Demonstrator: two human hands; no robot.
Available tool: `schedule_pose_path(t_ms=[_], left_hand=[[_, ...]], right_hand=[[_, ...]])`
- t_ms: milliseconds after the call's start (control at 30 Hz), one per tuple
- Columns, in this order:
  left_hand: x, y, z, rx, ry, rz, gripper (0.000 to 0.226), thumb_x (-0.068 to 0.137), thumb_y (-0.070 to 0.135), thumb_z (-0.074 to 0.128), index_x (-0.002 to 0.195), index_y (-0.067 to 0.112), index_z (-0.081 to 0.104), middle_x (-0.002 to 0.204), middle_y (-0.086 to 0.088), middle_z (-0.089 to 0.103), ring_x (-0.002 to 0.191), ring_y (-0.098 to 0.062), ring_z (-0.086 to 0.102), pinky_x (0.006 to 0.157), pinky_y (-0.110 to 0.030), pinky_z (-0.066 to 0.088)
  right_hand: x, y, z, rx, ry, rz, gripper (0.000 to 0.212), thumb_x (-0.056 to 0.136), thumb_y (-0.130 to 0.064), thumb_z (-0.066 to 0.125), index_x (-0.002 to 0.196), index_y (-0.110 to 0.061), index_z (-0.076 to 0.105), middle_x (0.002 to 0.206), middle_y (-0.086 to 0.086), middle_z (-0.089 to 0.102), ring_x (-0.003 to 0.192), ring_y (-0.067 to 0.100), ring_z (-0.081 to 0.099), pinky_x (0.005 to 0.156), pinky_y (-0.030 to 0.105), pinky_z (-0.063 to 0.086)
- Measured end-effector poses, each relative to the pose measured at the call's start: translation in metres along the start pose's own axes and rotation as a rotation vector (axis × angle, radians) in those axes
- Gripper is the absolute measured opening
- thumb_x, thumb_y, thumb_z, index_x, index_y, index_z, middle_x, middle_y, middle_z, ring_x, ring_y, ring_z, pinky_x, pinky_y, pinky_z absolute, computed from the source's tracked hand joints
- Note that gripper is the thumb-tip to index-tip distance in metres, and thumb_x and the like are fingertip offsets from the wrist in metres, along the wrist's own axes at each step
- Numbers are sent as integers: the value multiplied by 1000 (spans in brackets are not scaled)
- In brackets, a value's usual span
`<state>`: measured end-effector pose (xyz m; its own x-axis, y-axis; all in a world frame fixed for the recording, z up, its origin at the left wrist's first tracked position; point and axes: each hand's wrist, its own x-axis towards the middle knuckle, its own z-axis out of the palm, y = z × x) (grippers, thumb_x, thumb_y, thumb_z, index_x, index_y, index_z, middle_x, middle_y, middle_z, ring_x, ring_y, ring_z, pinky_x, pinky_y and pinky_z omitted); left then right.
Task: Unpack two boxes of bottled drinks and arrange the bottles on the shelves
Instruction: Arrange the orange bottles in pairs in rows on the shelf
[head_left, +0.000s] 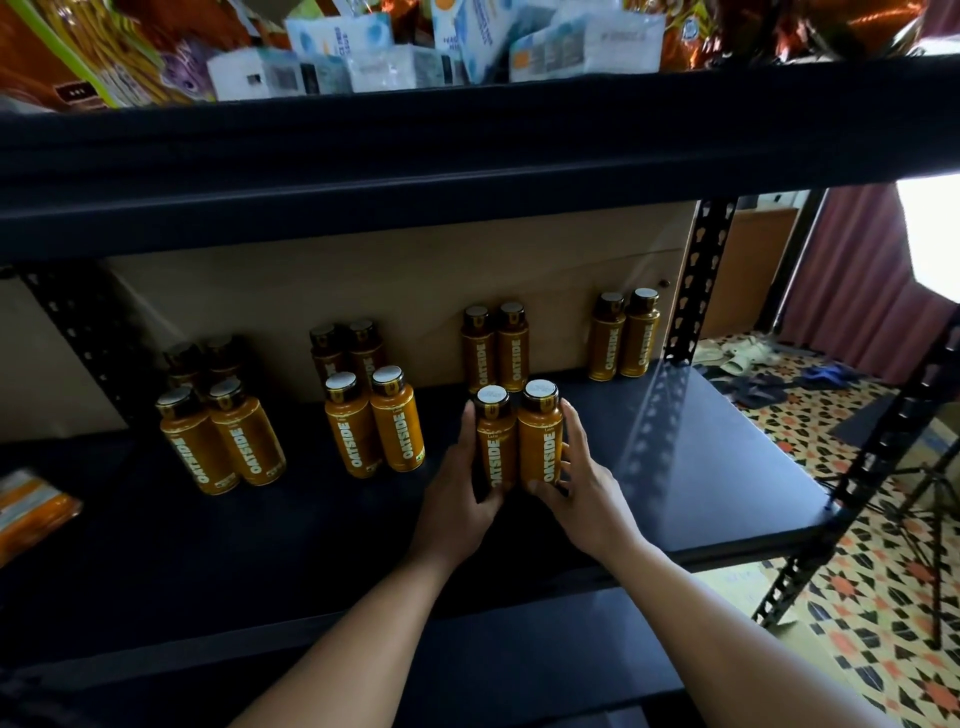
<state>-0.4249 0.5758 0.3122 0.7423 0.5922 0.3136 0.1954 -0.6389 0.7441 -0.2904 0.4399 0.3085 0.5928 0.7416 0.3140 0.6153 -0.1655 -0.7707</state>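
Observation:
Two orange Oatside bottles stand side by side on the dark shelf (675, 467). My left hand (460, 499) grips the left bottle (496, 441) and my right hand (582, 493) grips the right bottle (540, 436). Right behind them stands another pair of bottles (496, 348). More pairs stand in groups: several at the far left (221, 431), several at centre left (371, 410), and two at the back right (623, 335).
The upper shelf (467, 150) overhangs close above and holds snack packets and white boxes (405, 47). An orange packet (31, 509) lies at the shelf's left edge. A black perforated upright (696, 280) stands at right. Patterned floor with slippers (748, 358) and a tripod (924, 499) lies beyond.

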Motion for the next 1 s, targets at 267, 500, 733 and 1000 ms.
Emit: schedule_pose_path(t_ms=[267,500,733,1000], left_hand=[[22,4,2,68,-33,-14,115,93,32,72,142,66,-26,164,4,31,144,-16,41,109,-33,37],[39,8,4,84,-50,-52,113,94,35,70,139,68,-29,164,3,31,144,-23,43,113,-54,41],[46,7,5,89,-47,-90,108,97,35,66,135,68,-30,168,6,19,148,-22,36,116,-50,32],[49,3,3,82,-28,-109,109,97,36,65,129,74,-31,167,10,19,147,-21,37,116,-48,35]], right_hand=[[22,3,-5,11,-26,26,109,93,-21,73,153,-61,-8,134,-7,66,116,22,68,101,51,54],[36,5,-8,1,-22,-2,109,93,-19,72,149,-65,-8,128,-8,69,110,22,71,97,51,56],[48,6,-3,-6,-15,10,108,93,-19,71,150,-64,-9,131,-6,68,110,25,70,96,52,56],[53,7,1,-13,-27,11,109,94,-21,71,150,-64,-13,142,-6,61,121,24,65,102,50,53]])
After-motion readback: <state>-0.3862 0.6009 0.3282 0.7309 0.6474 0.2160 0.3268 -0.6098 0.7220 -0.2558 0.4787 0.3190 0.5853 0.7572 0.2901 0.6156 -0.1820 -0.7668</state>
